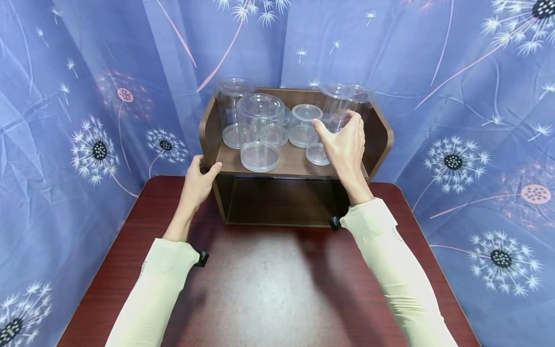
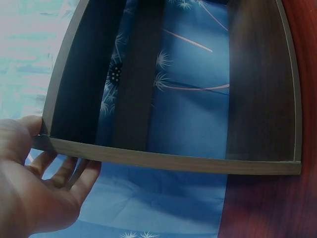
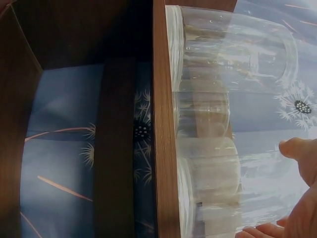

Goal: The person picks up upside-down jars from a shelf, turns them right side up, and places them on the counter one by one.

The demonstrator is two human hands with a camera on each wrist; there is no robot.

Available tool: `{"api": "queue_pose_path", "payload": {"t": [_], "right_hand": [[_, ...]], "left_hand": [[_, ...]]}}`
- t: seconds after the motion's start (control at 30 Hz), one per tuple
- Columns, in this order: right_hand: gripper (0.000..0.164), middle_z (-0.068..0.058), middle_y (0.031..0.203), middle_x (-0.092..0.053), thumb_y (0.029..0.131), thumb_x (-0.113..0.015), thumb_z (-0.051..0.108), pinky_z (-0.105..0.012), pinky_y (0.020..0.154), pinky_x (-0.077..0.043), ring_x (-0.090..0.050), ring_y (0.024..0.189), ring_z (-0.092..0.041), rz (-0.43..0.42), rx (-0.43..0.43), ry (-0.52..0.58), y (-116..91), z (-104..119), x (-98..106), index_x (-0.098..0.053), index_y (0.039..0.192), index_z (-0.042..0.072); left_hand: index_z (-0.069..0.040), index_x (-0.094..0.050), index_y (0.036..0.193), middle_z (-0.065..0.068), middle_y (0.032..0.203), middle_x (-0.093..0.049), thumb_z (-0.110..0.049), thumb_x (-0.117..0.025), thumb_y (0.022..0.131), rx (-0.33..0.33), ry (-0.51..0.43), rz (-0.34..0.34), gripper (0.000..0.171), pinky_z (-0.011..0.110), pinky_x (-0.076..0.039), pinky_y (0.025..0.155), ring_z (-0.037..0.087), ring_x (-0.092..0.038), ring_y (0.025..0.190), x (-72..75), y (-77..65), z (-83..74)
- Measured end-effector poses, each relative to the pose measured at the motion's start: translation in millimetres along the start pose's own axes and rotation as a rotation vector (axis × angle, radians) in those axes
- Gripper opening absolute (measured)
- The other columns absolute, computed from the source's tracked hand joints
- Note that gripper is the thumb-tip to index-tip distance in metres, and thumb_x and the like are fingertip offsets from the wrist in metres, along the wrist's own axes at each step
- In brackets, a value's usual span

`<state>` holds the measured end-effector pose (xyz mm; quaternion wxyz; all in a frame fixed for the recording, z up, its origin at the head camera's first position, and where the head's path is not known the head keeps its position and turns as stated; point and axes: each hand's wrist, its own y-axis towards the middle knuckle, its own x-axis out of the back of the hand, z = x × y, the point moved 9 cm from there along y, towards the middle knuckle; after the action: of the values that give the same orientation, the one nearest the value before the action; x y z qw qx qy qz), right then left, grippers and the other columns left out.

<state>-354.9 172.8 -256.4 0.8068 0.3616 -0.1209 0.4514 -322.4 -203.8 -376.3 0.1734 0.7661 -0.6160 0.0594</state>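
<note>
My right hand (image 1: 347,140) holds a tall clear plastic jar (image 1: 318,155) at the right front of the shelf's upper board, thumb on one side and fingers on the other. Seen from the right wrist, that hand (image 3: 302,193) spans the jar's upper part; its far side is hidden. The left hand (image 1: 199,180) grips the left side panel of the brown wooden shelf (image 1: 277,169). In the left wrist view, the thumb of this hand (image 2: 44,193) lies on the panel's front edge, with the fingers on its outer face.
A large clear jar (image 1: 260,132) stands at the left front of the upper board. Behind it are a tall jar (image 1: 231,137), a shorter jar (image 1: 305,126) and others. The lower compartment (image 1: 282,200) has an open front. The shelf stands on a reddish-brown table (image 1: 269,279) before blue curtains (image 1: 303,43).
</note>
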Motion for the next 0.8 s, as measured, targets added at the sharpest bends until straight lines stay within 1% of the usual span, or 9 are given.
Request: {"api": "queue_pose_path", "payload": {"t": [0.1, 0.27, 0.4, 0.53, 0.63, 0.8], "right_hand": [[0.087, -0.02, 0.126, -0.058, 0.082, -0.077, 0.06, -0.046, 0.102, -0.044, -0.057, 0.114, -0.036, 0.001, 0.013, 0.021, -1.7, -0.4, 3.9, -0.049, 0.137, -0.001], [0.08, -0.02, 0.117, -0.057, 0.083, -0.078, 0.054, -0.042, 0.094, -0.043, -0.054, 0.105, -0.033, 0.002, 0.047, 0.077, -6.6, 0.6, 15.4, -0.05, 0.131, -0.002], [0.077, -0.019, 0.115, -0.057, 0.083, -0.079, 0.053, -0.038, 0.091, -0.042, -0.054, 0.105, -0.031, 0.007, 0.055, 0.118, -11.2, 0.9, 25.6, -0.049, 0.128, -0.002], [0.075, -0.014, 0.114, -0.058, 0.082, -0.079, 0.053, -0.035, 0.092, -0.043, -0.056, 0.106, -0.027, 0.016, 0.035, 0.155, -16.4, -0.6, 35.3, -0.049, 0.127, 0.001], [0.075, -0.011, 0.117, -0.061, 0.083, -0.079, 0.052, -0.031, 0.093, -0.045, -0.06, 0.106, -0.022, 0.022, 0.013, 0.191, -20.6, -2.9, 43.0, -0.048, 0.129, 0.002], [0.074, -0.007, 0.119, -0.063, 0.084, -0.08, 0.05, -0.024, 0.091, -0.048, -0.064, 0.104, -0.016, 0.018, 0.006, 0.249, -27.7, -5.6, 57.3, -0.047, 0.132, 0.004]], "left_hand": [[0.003, -0.052, 0.133, 0.02, 0.122, -0.059, -0.028, -0.065, 0.101, 0.0, 0.011, -0.011, 0.046, 0.034, -0.041, 0.092, 0.027, -0.054, 0.108, 0.5, -0.6, -0.2], [0.001, -0.053, 0.133, 0.019, 0.124, -0.059, -0.029, -0.065, 0.101, 0.004, 0.035, -0.021, 0.045, 0.036, -0.042, 0.093, 0.027, -0.054, 0.11, 1.3, -2.0, -0.1], [0.0, -0.053, 0.134, 0.02, 0.127, -0.059, -0.03, -0.064, 0.101, 0.002, 0.04, -0.027, 0.045, 0.038, -0.042, 0.095, 0.029, -0.055, 0.113, 2.4, -2.2, -0.4], [-0.001, -0.053, 0.134, 0.02, 0.128, -0.059, -0.029, -0.064, 0.102, -0.002, 0.041, -0.028, 0.045, 0.04, -0.042, 0.096, 0.03, -0.055, 0.114, 2.8, -2.1, -0.6], [0.0, -0.053, 0.134, 0.02, 0.128, -0.059, -0.029, -0.064, 0.102, -0.003, 0.04, -0.03, 0.044, 0.041, -0.042, 0.097, 0.03, -0.054, 0.114, 2.4, -2.2, -0.7], [0.002, -0.053, 0.132, 0.022, 0.127, -0.059, -0.028, -0.065, 0.102, -0.001, 0.031, -0.036, 0.044, 0.041, -0.042, 0.098, 0.03, -0.054, 0.114, 1.5, -2.0, -0.6]]}}
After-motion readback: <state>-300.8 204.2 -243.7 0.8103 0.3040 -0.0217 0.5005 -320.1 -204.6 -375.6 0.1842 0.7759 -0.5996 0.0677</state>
